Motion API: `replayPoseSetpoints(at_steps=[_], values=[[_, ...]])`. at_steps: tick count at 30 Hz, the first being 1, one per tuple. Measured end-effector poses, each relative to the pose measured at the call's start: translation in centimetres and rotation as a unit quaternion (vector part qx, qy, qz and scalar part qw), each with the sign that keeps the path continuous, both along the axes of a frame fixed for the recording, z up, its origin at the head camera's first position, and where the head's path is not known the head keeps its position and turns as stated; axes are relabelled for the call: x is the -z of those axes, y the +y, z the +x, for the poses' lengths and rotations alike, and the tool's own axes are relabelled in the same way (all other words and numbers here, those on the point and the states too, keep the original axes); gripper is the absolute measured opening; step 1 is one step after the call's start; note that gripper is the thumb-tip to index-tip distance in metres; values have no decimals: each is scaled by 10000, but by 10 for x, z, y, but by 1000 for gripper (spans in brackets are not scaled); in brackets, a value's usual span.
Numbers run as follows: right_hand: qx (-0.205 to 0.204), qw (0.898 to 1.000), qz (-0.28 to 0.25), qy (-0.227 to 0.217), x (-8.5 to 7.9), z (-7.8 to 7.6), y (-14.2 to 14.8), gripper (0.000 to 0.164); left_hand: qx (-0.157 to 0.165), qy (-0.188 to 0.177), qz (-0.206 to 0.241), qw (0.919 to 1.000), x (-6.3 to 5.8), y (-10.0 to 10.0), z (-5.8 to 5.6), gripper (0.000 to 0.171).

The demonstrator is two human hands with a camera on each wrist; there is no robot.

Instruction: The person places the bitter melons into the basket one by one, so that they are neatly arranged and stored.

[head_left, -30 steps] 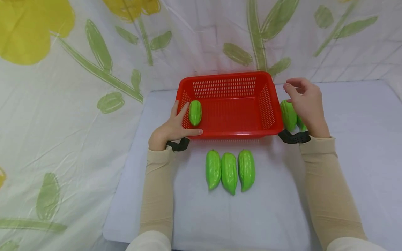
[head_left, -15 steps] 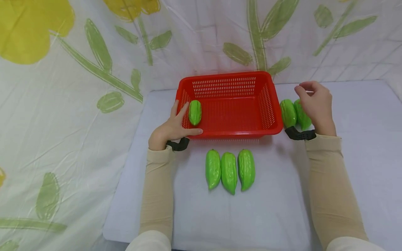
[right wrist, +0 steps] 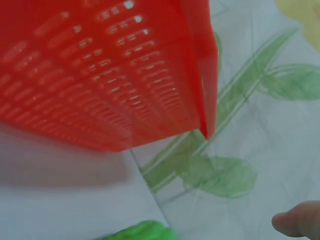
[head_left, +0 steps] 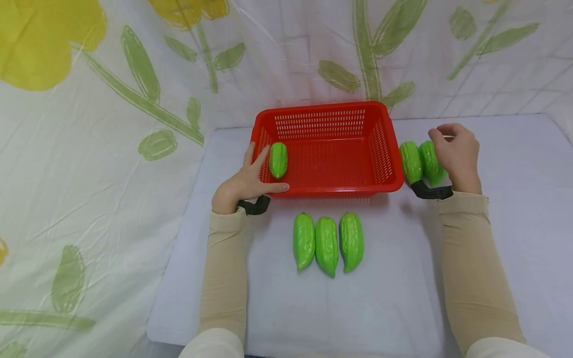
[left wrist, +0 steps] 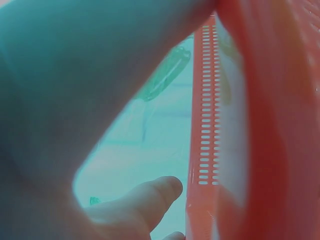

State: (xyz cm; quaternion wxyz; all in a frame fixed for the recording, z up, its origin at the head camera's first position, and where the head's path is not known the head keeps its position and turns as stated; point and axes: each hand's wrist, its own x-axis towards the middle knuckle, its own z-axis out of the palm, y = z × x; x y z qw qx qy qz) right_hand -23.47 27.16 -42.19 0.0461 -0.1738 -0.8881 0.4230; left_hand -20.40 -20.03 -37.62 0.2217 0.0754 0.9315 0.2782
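My left hand [head_left: 243, 183] rests on the front left corner of the red plastic basket [head_left: 342, 191], fingers spread over the left side and thumb along the front rim. Inside, near those fingers, lies one glossy, ridged green vegetable [head_left: 278, 160] that looks like a bitter gourd. Just right of the basket lie two similar gourds, the nearer [head_left: 411, 161] beside its wall and the other [head_left: 430, 160] partly behind my right hand [head_left: 460, 156]. That hand hovers there with fingers loosely bent and nothing in them. In the right wrist view a green gourd [right wrist: 142, 231] shows at the bottom.
In front of the basket, three more green gourds [head_left: 327, 246] lie side by side on the white table [head_left: 380, 308]. A white curtain [head_left: 286, 59] with a flower print hangs behind the table and along its left. Black straps [head_left: 431, 191] sit at both wrists.
My right hand has moved right and slightly toward me, away from the basket's rim, uncovering more of the two gourds there. The left hand and the basket have stayed in place.
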Motion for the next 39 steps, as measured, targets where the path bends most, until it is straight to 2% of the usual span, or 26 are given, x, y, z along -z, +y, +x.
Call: replayPoseSetpoints(at_steps=[12,18,27,39], values=[[-205,9996,151,-150,17,0,11,71,31,4,-39,10000,-1,1,1,119],[-402,9980,277,-390,23,1,15,71,56,27,-44,10000,-1,1,1,119],[-611,9936,451,-834,25,-1,19,75,82,55,-26,9999,-1,1,1,119],[-634,9925,502,-912,27,-3,21,78,67,39,-52,10000,-1,1,0,119]])
